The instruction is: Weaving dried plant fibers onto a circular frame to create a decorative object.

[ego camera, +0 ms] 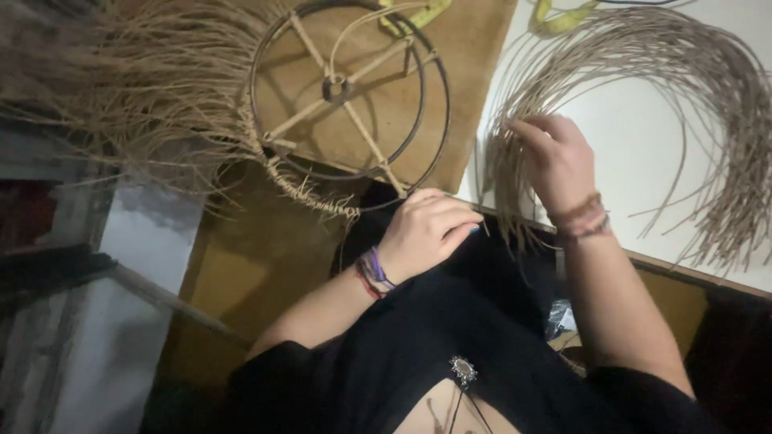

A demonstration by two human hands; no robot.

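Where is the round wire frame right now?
In the head view the round wire frame lies upper centre on the brown board, just above the left hand, with the bundle of loose reeds to its right.
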